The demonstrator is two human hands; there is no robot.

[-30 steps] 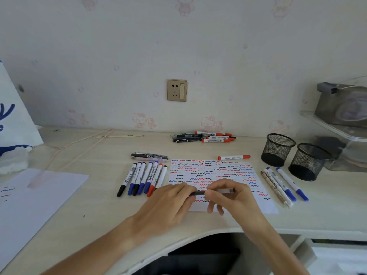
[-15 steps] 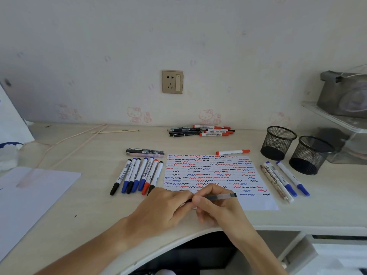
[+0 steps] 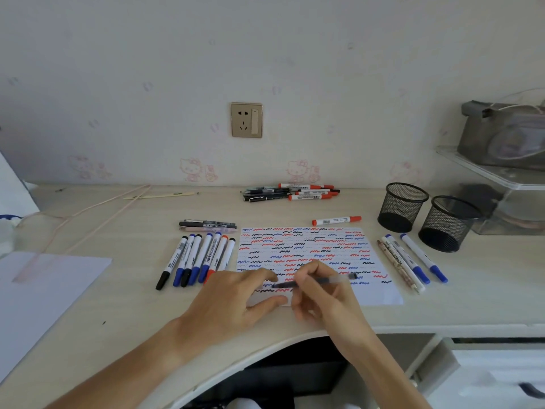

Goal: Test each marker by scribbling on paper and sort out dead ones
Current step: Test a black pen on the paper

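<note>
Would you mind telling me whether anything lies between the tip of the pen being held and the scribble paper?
Nothing visible does. The right hand holds the pen low over the paper; the left hand rests beside the tip, not under it.

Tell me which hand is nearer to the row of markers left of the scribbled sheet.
Left. The left hand rests by the near ends of the marker row, overlapping the red-capped one. The right hand, holding a pen, is farther right over the scribbled sheet.

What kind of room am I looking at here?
Likely a home study desk, perhaps a child's bedroom: cartoon-cat wallpaper, a wall socket, and mesh pen cups beside the scribbled paper.
</note>
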